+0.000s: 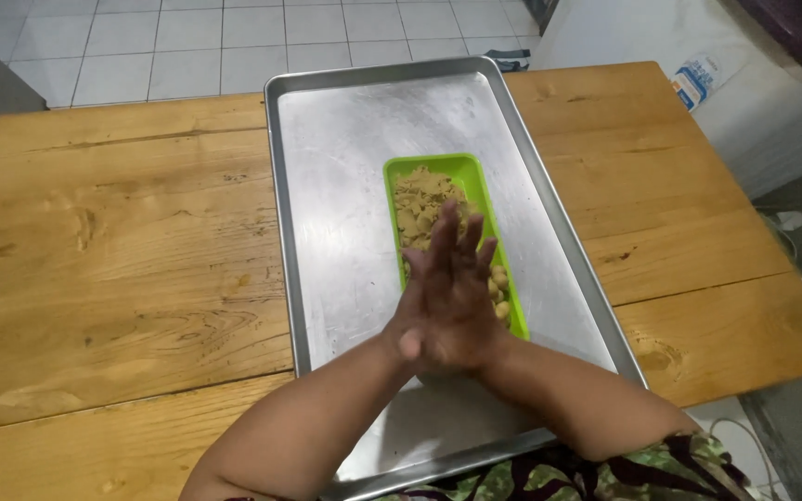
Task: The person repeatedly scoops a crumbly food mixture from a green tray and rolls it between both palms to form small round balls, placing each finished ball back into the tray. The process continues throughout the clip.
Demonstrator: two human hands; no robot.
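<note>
We press our left hand and right hand flat together, palm to palm, fingers straight; whether the grip holds anything between them we cannot tell. Just beneath sits the green tray of beige pieces, catching whatever drops, inside the metal pan on the surface.

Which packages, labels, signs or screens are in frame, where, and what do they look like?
Package: lies flat on the white surface beyond the table's far right corner; small, rectangular, white with blue and a little orange print.
No signs or screens in view.
The green tray of tan pieces on the metal baking sheet, under the left hand and right hand pressed together, shows no label.
</note>
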